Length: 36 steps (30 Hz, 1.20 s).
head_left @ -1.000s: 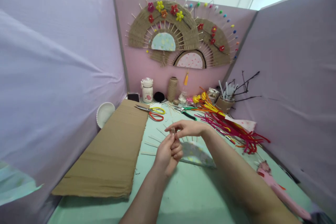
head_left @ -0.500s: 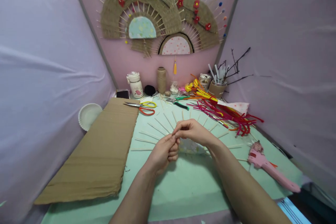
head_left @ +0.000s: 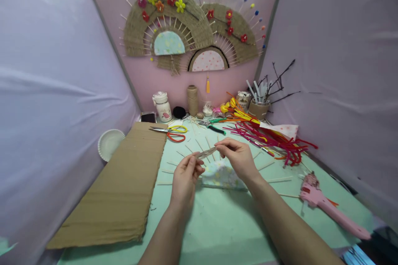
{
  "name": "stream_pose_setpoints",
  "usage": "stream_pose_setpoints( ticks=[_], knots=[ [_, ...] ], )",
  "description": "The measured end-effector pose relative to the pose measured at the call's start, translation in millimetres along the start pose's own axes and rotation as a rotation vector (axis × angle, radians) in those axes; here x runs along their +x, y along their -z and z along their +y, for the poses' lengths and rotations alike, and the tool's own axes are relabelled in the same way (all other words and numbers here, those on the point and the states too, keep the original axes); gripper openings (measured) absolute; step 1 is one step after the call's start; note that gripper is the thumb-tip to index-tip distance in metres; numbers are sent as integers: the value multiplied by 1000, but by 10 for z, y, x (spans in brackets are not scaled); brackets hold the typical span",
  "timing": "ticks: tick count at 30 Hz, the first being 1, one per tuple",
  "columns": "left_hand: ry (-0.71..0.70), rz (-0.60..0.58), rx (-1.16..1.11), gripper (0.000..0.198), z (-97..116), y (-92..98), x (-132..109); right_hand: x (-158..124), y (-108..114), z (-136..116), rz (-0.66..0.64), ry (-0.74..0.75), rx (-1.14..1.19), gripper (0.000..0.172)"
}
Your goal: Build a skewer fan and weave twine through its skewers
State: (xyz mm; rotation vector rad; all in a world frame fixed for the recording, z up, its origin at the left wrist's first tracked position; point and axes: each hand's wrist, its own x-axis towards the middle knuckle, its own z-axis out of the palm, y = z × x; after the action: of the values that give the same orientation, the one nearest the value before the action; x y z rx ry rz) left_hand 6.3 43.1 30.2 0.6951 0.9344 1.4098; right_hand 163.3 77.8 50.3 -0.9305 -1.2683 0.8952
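Observation:
A short, thin bundle of beige twine is stretched between my two hands. My left hand pinches its lower left end between thumb and fingers. My right hand grips the upper right end with its fingertips. Below them on the table lies a half-round piece covered in pale blue flowered fabric. Thin wooden sticks fan out from it to the sides and back. Part of this fan is hidden behind my right hand and forearm.
Corrugated cardboard and scissors lie to the left. A pink glue gun rests at the right. Behind are pliers, red and yellow pipe cleaners, a twine spool and a white bottle. Finished fans hang behind.
My hands were together with fingertips touching; now they are apart, the left lower and the right farther right, with twine visible between them. The camera view has tilted up slightly.

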Motion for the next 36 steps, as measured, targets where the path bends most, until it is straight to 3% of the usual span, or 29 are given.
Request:
stream_pose_setpoints(
  ticks=[3,5,6,11,22,32,36],
  knots=[
    [256,-72,-201,33,-12,-62,-81,-52,-49,16,172,166,-52,6],
    [417,-197,-271,35,-29,-99,-125,-116,-91,28,190,311,-145,6],
    [430,-241,-310,36,-32,-112,-138,-156,-116,35,163,381,-194,7],
    [311,-229,-508,30,52,-86,-122,-346,-244,66,-19,572,-304,20],
    [375,-63,-742,29,208,-42,-103,-429,-337,79,-151,670,-279,35],
    [274,-205,-749,25,263,20,-106,-478,-380,124,-255,720,-353,24],
    [116,-194,-598,27,286,-1,-133,-484,-407,109,-330,726,-328,25]
  ],
)
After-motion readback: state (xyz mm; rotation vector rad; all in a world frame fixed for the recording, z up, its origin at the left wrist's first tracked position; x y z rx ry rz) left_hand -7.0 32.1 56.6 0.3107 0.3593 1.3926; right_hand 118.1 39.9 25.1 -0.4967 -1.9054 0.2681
